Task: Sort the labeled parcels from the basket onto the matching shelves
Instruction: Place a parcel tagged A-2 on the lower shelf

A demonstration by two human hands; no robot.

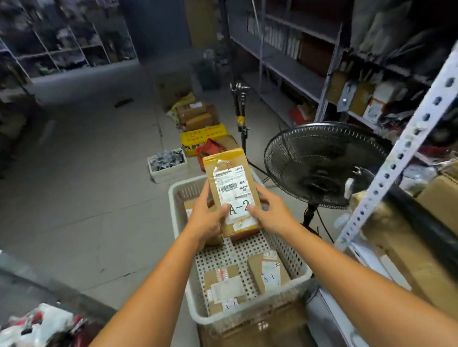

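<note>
Left hand (205, 219) and right hand (271, 214) fingers (220, 212) grasp A-2 parcel (229, 178) between them above the basket (176, 211).

The left hand (207, 219) and right hand (275, 215) are bare, forearms too (seen to the elbow).

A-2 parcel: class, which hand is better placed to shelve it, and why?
Probably the right. Both hands grip the A-2 parcel over the basket, but the nearest shelving stands on the side of the right hand; the left hand would cross the body.
</note>
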